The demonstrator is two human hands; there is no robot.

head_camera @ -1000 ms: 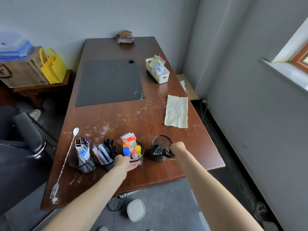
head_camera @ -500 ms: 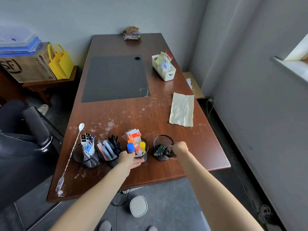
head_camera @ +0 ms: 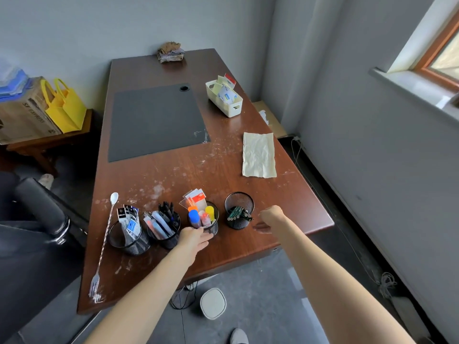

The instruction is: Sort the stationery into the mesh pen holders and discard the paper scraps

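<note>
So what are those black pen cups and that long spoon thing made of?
The pen holders look like black-coated metal wire mesh: the fine grid of the walls is see-through. The long spoon seems polished metal, perhaps steel: silvery and glinting, with a twisted stem and a fork end.

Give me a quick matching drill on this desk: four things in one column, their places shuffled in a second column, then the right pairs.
Things
1. long twisted metal bar spoon
2. crumpled cream paper sheet
3. white plastic basket
4. green pencils

Places
A. inside the rightmost black mesh holder
B. far right part of the brown wooden desk, near the wall
C. just left of the leftmost black mesh holder
D. flat on the desk's right side, between the basket and the holders

Pairs: 1-C, 2-D, 3-B, 4-A.
</note>
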